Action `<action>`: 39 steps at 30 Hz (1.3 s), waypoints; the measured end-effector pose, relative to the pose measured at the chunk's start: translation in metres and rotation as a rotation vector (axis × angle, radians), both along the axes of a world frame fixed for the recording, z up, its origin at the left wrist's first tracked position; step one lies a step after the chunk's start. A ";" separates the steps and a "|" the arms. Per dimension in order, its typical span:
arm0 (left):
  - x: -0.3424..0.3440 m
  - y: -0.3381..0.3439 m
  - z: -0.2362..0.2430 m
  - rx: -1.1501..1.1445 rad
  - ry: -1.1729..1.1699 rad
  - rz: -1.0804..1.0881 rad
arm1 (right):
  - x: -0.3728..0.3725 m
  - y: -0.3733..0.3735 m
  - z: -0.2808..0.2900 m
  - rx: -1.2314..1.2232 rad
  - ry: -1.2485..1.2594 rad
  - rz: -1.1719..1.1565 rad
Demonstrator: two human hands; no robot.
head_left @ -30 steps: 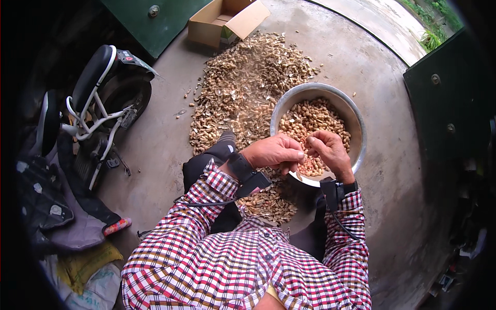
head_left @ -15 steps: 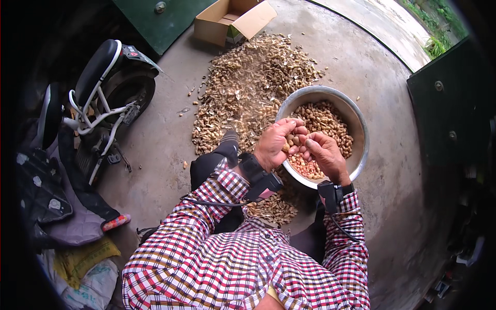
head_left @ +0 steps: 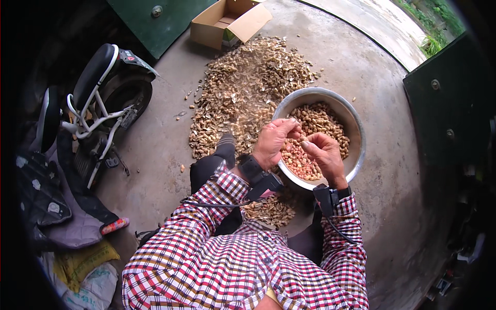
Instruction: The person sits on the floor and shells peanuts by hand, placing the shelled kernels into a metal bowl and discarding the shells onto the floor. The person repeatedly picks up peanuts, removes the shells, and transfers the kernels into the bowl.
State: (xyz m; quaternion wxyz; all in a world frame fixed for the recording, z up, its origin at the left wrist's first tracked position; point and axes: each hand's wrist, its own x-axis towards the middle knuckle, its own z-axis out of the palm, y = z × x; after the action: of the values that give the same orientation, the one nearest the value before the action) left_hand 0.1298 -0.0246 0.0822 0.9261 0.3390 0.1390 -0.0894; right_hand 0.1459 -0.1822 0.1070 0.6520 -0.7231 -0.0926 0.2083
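Note:
A metal basin (head_left: 358,121) stands in front of me on the right. Unshelled peanuts (head_left: 323,121) fill its far part, and pinkish shelled kernels (head_left: 305,164) lie in the near left part. My left hand (head_left: 274,142) is over the basin's left rim with its fingers curled closed; what they hold is hidden. Close beside it, over the kernels, my right hand (head_left: 326,155) pinches a small tan peanut between thumb and fingers. The fingertips of both hands nearly meet. Both wrists wear black straps with small devices.
A wide heap of peanut shells (head_left: 237,98) covers the floor left of the basin, with more shells (head_left: 271,211) between my legs. An open cardboard box (head_left: 206,32) sits behind the heap. On the left stand a scooter (head_left: 98,103) and sacks (head_left: 85,263). Green doors (head_left: 444,98) flank the doorway.
Several peanuts that showed in my left palm are no longer visible there, and its fingers have curled in. More kernels in the basin now show between my hands. The view has shifted slightly.

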 end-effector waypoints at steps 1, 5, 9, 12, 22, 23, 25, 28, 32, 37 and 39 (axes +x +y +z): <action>0.000 0.000 -0.001 0.067 -0.006 -0.025 | 0.002 -0.003 -0.004 0.006 -0.037 -0.013; -0.006 -0.003 0.004 0.129 0.028 -0.202 | 0.005 -0.008 -0.007 -0.009 -0.128 0.034; -0.005 -0.002 -0.001 0.110 -0.010 -0.206 | 0.004 -0.009 -0.001 0.023 -0.087 0.084; -0.005 -0.002 0.006 0.077 -0.017 -0.215 | 0.005 -0.011 -0.001 0.127 0.030 0.049; -0.008 -0.004 0.012 -0.038 0.003 -0.266 | 0.001 -0.004 0.001 0.319 0.132 -0.091; -0.008 -0.004 0.009 -0.065 0.022 -0.255 | 0.000 -0.002 0.003 0.319 0.132 -0.088; -0.008 -0.004 0.008 -0.076 0.024 -0.271 | -0.002 0.000 0.006 0.331 0.138 -0.089; -0.009 -0.004 0.007 -0.031 0.013 -0.281 | 0.002 -0.005 -0.001 0.264 0.073 -0.020; -0.010 -0.003 0.006 0.057 -0.024 -0.280 | 0.004 -0.006 -0.004 0.272 0.056 -0.026; -0.011 -0.005 0.004 0.078 -0.069 -0.302 | 0.004 -0.005 -0.002 0.236 0.068 -0.053; -0.011 -0.007 0.002 0.087 -0.070 -0.300 | 0.004 -0.005 -0.001 0.239 0.087 -0.066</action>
State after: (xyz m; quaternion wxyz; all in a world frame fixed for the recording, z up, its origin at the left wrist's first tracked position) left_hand 0.1192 -0.0311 0.0843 0.8910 0.3987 0.0584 -0.2090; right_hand 0.1498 -0.1872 0.1055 0.7435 -0.6331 -0.0643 0.2054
